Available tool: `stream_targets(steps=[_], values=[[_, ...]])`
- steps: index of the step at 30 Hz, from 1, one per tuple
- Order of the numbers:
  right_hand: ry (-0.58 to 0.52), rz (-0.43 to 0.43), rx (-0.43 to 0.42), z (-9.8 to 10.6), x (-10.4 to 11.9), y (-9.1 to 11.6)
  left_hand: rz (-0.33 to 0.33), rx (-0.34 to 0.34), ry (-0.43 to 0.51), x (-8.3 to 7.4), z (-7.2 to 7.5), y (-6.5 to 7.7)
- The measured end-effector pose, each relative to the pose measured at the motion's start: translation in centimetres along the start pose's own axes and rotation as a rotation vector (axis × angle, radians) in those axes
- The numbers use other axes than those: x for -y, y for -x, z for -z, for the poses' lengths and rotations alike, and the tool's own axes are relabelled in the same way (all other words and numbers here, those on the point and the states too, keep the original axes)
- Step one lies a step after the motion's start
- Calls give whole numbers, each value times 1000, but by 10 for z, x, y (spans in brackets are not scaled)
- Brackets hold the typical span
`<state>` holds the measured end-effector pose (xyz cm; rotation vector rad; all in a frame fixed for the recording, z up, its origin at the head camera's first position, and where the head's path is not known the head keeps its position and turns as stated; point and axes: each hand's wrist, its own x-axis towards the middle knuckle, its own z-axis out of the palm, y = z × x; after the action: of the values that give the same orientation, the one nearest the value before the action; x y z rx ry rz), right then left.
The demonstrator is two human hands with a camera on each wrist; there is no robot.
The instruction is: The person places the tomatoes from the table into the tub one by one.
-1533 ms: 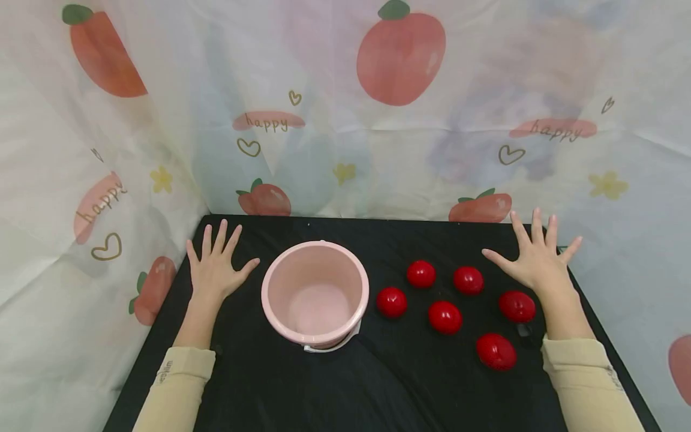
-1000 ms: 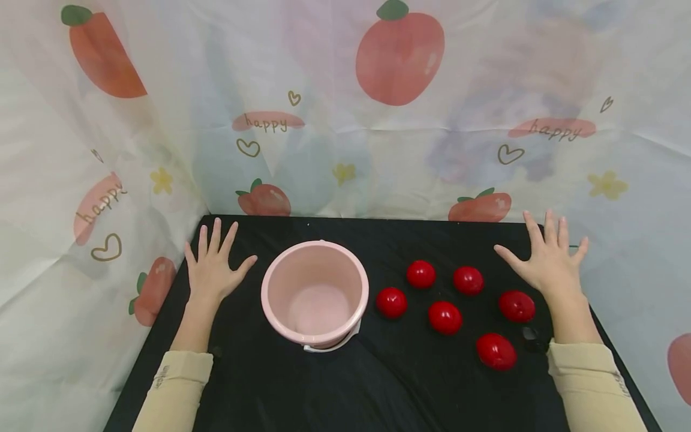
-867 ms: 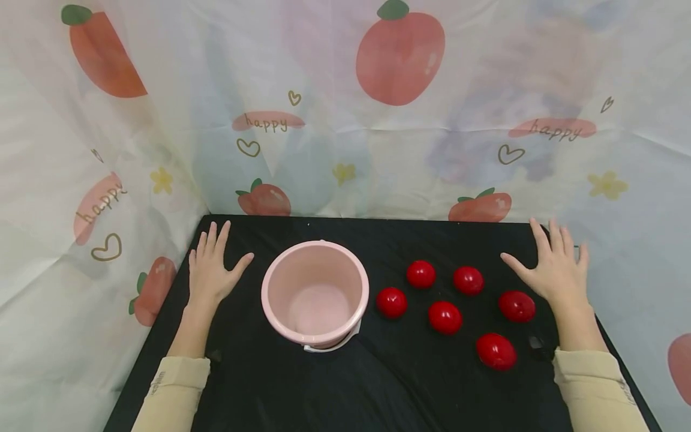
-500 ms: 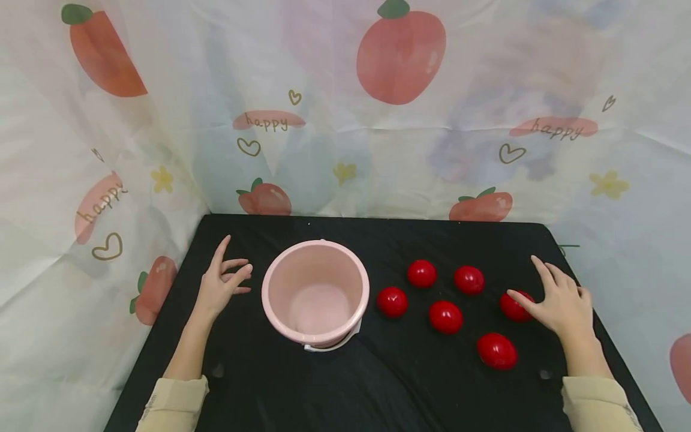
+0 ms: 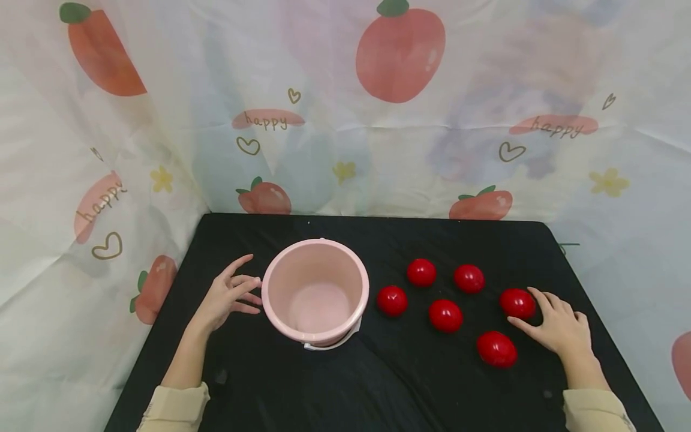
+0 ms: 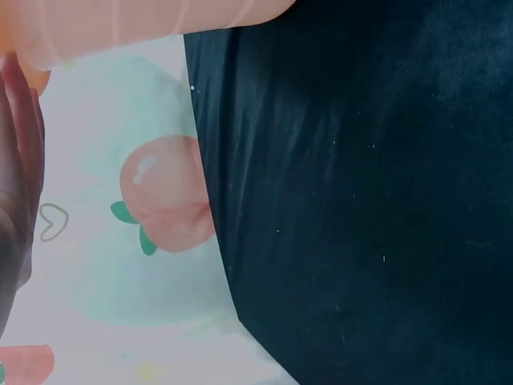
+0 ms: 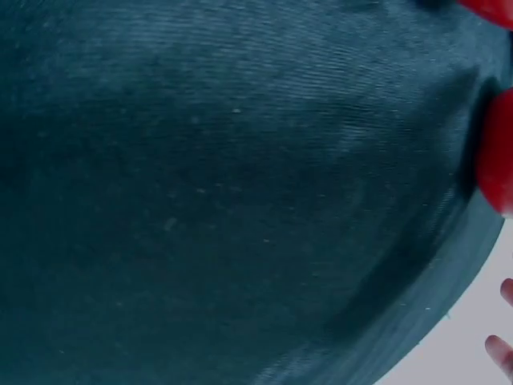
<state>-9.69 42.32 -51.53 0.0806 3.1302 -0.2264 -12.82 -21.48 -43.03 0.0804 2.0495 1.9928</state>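
Note:
A pink bucket (image 5: 315, 327) with a white handle (image 5: 335, 343) stands left of centre. My left hand (image 5: 221, 300) is at its left side, fingers loosely bent and fingertips right at the wall; the left wrist view shows the bucket (image 6: 144, 28) at the top and fingers (image 6: 24, 136) at the left edge. At the right, my right hand (image 5: 564, 330) lies beside a glossy red ball (image 5: 515, 303), thumb and fingers spread at its near right side. In the right wrist view, a red ball (image 7: 498, 156) and fingertips (image 7: 498, 351) show at the right edge.
More red balls lie between bucket and right hand: one nearest the bucket (image 5: 391, 300), one at the back (image 5: 421, 272), others further right, and one in front (image 5: 496, 349). Black cloth covers the table (image 5: 345, 396). A printed curtain (image 5: 335, 150) hangs behind and at the left.
Both hands have come down from a spread-finger pose at the table's far sides. The left moved right to the bucket; the right moved nearer, beside the rightmost ball. Bucket and balls have stayed put.

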Motion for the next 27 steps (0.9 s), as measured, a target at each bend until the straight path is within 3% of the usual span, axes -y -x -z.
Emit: stream_targets(steps=[7, 27], values=[[-18, -23, 30, -3, -1, -1, 34, 52, 24, 3, -2, 0], [-45, -31, 15, -17, -2, -11, 48, 76, -24, 10, -6, -5]])
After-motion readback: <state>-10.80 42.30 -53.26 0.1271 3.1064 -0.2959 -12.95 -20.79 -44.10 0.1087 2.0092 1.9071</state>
